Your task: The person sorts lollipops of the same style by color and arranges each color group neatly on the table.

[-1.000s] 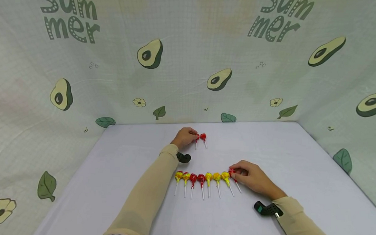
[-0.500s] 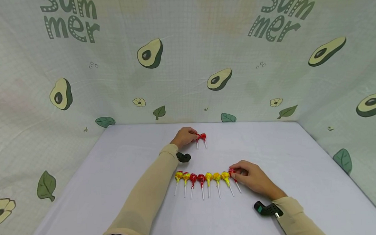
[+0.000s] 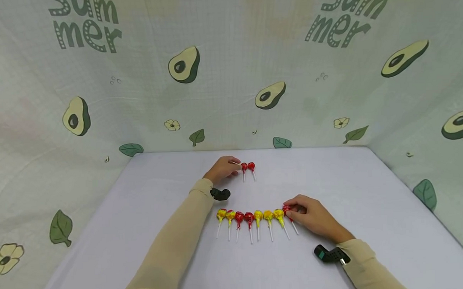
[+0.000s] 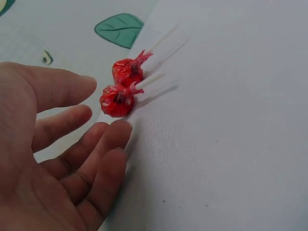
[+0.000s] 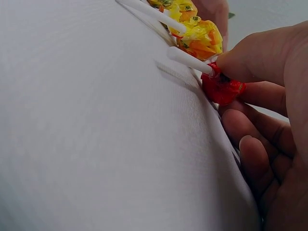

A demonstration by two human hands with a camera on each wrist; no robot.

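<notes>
The right hand (image 3: 313,216) pinches the red end lollipop (image 5: 222,91) by its wrapped head, the thumb (image 5: 250,60) along one side and a finger at the other, parted only as far as the candy's width. The lollipop is at the right-hand end of a row on the white table (image 3: 313,171). Its stick runs out of the pinch toward the person and a little to the right, so its long axis lies mostly front to back.

Just left of that grip is a yellow lollipop (image 3: 278,214), its stick slanting the same way. Farther left of the pinch come two more yellow lollipops (image 3: 268,215), two red lollipops (image 3: 249,217), then two yellow-and-red lollipops (image 3: 221,213). All their heads lie away from the person, and the sticks fan out (those at the far left lean left, the middle ones run nearly straight).

Well beyond the right hand's grip, and to its left, the left hand (image 3: 222,169) has thumb and fingers spread apart, with nothing held. Just past its fingertips sit a far red lollipop (image 3: 244,166) and its twin (image 3: 251,166), heads side by side; the first stick points almost straight toward the person, the second slightly rightward. Whether a fingertip touches the nearer head cannot be told.
</notes>
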